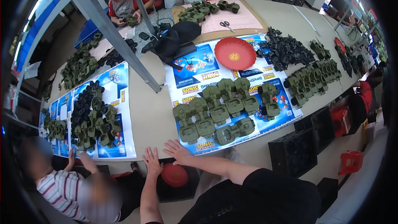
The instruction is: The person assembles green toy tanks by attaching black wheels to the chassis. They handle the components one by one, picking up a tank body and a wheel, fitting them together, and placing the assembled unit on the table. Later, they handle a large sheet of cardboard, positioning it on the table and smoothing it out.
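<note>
My left hand [153, 161] is open at the table's near edge, fingers spread and nothing in it. Beside it, my right hand [177, 152] also lies open with fingers apart, close to the corner of a printed sheet [232, 142]. Nearest to the right hand on that sheet are olive-green toy vehicles [203, 123], standing in a row. One more toy vehicle [235, 131] lies crosswise in front of them, and another [270, 101] stands to their right. Behind the row sits a red scalloped plate [235, 53]. A heap of black parts [286, 49] is to the plate's right.
A grey metal post [120, 37] rises from the table at left. Two co-workers [62, 182] [126, 6] sit at left and far side. Scissors [226, 25], a black bag [176, 39] and more green vehicles [314, 81] lie around. Below are a red dish [174, 174] and black crates [292, 153].
</note>
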Tool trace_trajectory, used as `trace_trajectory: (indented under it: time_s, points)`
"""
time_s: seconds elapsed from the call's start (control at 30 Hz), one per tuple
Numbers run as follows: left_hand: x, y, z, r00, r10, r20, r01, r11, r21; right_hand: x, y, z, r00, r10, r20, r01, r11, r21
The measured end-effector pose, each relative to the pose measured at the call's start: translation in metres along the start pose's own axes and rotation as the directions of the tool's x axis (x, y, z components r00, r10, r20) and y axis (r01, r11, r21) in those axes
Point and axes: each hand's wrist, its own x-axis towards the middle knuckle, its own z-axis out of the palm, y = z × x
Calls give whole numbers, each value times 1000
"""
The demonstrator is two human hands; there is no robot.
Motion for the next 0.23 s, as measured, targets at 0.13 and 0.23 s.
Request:
trace_trajectory:
  time_s: [0.13, 0.23]
  points:
    - [6, -3, -16, 985, 5, 170, -5, 1000, 4, 9, -3, 4, 999, 34, 17, -32, 994, -103]
    - [11, -14, -24, 963, -2, 271, 42, 989, -144, 10, -1, -1, 998, 8, 57, -7, 1000, -21]
